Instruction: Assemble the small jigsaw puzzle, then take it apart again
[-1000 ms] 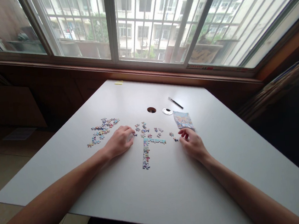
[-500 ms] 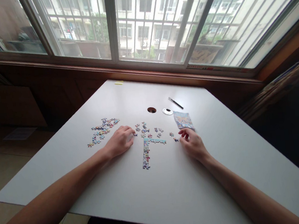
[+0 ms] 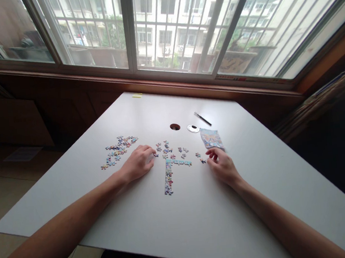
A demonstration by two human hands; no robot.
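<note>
On the white table (image 3: 199, 208) lies a joined L-shaped strip of puzzle pieces (image 3: 168, 174). My left hand (image 3: 138, 163) rests on the table left of the strip, fingers curled, fingertips beside a small loose piece (image 3: 156, 155). To the right of the strip is my right hand (image 3: 222, 165), its fingers bent together near another loose piece (image 3: 202, 160). Several scattered pieces (image 3: 168, 149) lie between the hands, and a bigger heap of pieces (image 3: 117, 150) sits left of my left hand. Whether either hand holds a piece is hidden.
A small picture card (image 3: 211, 138) lies just beyond my right hand. Behind it are a round cable hole (image 3: 175, 126), its metal cap (image 3: 193, 128) and a black pen (image 3: 202, 118). A yellow note (image 3: 137, 95) sits at the far edge below the barred window.
</note>
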